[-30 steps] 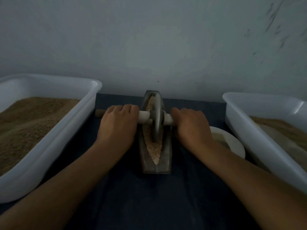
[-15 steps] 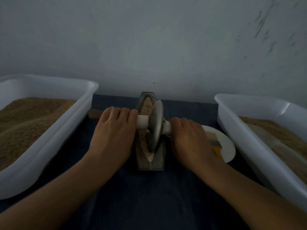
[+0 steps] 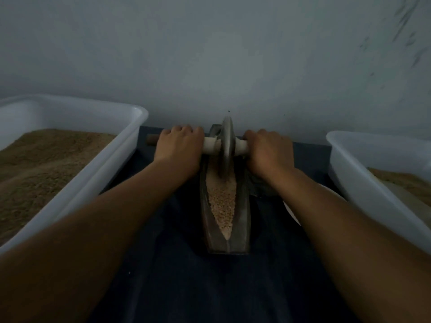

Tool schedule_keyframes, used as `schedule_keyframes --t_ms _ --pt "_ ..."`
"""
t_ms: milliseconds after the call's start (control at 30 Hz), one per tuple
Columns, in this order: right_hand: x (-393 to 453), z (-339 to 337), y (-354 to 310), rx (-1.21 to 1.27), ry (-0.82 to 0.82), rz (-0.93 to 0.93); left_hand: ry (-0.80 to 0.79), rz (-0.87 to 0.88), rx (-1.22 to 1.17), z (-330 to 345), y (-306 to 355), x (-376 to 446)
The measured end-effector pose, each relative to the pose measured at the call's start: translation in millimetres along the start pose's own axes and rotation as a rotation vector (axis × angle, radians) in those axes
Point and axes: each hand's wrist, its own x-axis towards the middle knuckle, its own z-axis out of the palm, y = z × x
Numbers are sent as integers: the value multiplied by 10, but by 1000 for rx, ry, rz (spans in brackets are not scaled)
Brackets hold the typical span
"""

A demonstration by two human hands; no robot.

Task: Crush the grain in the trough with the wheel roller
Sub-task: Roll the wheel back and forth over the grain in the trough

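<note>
A pale grey wall (image 3: 210, 54) rises behind a dark blue cloth-covered table (image 3: 186, 287). On it lies a long narrow metal trough (image 3: 242, 220) holding pale crushed grain (image 3: 222, 206). A grey metal wheel roller (image 3: 226, 148) stands at the trough's far end, between the hands. The left hand (image 3: 179, 148) and right hand (image 3: 268, 152) each grip its light wooden axle. White plastic tubs of brown meal (image 3: 105, 169) flank the trough on both sides.

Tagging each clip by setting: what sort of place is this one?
Probably a small grain-processing bench set against a bare wall: a wheel roller in a narrow trough of grain, flanked by a left tub and a right tub of brown meal.
</note>
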Motion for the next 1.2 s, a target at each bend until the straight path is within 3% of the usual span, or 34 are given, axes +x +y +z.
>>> schedule_keyframes --t_ms 100,333,800,1067,1200 --pt "-16 51 50 72 -40 12 88 29 33 4 30 28" --pt "-323 -73 -64 25 97 -29 166 15 -60 70 -16 -346" --pt "-1192 -629 -120 88 91 -111 212 90 -246 -399 48 -1132" --pt "-874 -370 -140 28 82 -56 166 87 -44 -119 49 -851" --pt "-549 -165 -96 -40 33 -23 133 50 -51 2 26 -452"
